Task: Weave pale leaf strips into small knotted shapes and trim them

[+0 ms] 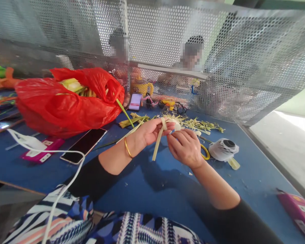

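Observation:
My left hand point(154, 131), with a gold bangle on its wrist, is closed on a pale yellow-green leaf strip point(157, 144). One end of the strip dangles below the fingers, and another part loops over them. Close beside it, my right hand point(185, 145) has its fingers bent in a pinch at the strip's folded part. A whitish piece point(177, 126) shows between the two hands; whether it belongs to the same strip I cannot tell. The right fingertips are partly hidden. Both hands are above the blue table point(147, 189).
A red plastic bag point(66, 112) of leaf pieces stands left, near a phone point(85, 145) and a magenta box point(43, 150). Leaf scraps point(200, 124) lie behind my hands. Right are a thread spool point(222, 150), yellow ring point(205, 153) and another magenta box point(298, 211). People sit behind a perforated screen point(162, 37).

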A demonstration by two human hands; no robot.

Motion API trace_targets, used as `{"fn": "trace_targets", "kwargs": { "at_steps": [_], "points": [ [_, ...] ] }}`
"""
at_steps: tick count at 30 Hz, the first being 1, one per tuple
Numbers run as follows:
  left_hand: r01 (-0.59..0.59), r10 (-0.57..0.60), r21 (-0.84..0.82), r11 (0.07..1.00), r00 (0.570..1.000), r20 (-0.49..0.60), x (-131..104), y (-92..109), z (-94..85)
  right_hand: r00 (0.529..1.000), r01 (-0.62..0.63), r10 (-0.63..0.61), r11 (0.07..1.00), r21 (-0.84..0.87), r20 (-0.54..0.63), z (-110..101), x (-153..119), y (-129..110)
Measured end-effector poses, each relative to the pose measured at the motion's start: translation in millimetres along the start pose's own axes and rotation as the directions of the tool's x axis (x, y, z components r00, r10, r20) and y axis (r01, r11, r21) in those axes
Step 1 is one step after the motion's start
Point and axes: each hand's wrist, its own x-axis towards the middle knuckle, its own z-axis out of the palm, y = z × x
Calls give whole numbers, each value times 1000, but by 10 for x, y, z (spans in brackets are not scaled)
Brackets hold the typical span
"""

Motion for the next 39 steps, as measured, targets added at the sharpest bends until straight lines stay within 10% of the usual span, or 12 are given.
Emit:
{"fn": "trace_targets", "kwargs": {
  "at_steps": [13,17,21,25,39],
  "points": [
    [-98,79,155,983,989,127,-22,-190,123,985,171,-171,985,0,-21,52,32,-99],
    [-185,155,212,960,976,154,-13,-221,97,994,-44,61,985,166,-95,-17,85,-97],
    [-164,138,276,947,984,110,-30,-227,55,798,-539,602,733,416,-26,-56,119,-35],
    [-148,130,334,931,989,77,-36,-240,57,550,-782,808,410,470,209,-42,130,60],
    [-163,160,253,954,987,35,6,-267,51,348,-841,860,112,530,372,38,135,37]
  ]
}}
